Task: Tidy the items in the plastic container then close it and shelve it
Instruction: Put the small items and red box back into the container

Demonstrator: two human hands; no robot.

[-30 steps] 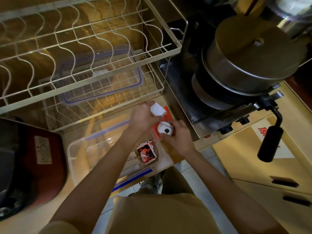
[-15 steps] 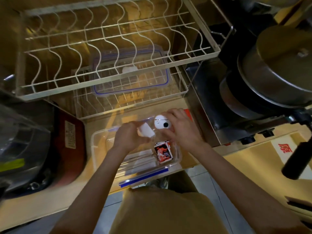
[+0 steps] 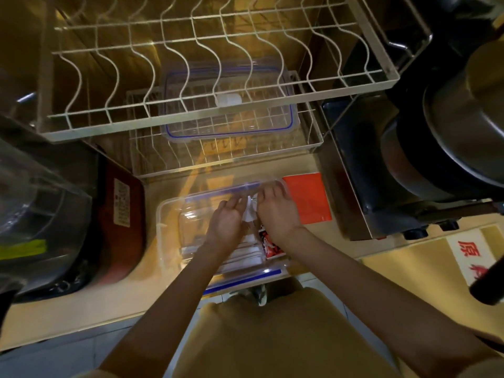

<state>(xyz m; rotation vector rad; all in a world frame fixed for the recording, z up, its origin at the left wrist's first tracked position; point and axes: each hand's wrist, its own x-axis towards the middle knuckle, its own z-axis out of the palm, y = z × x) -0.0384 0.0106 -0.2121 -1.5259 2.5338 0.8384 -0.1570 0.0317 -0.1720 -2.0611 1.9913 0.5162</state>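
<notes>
An open clear plastic container [image 3: 170, 214] with blue trim sits on the counter in front of me. Both hands are lowered inside it, side by side. My left hand [image 3: 226, 222] holds a small white object [image 3: 248, 212], only partly visible between the hands. My right hand [image 3: 275, 211] curls over something hidden under its fingers. A red and black packet [image 3: 268, 245] and flat white items [image 3: 245, 257] lie in the container near my wrists. The container's clear lid [image 3: 229, 105], blue-rimmed with a white latch, rests on the lower tier of the wire rack.
A two-tier white wire dish rack [image 3: 218, 113] stands behind the container. A flat red card [image 3: 308, 197] lies just right of the container. A stove with stacked metal pots [image 3: 450, 118] fills the right. A dark red appliance [image 3: 120, 219] and a bowl sit left.
Both hands moved left and down from beside the stove into the container, carrying the white items. The round white object the right hand held is now hidden under it. The red card is uncovered.
</notes>
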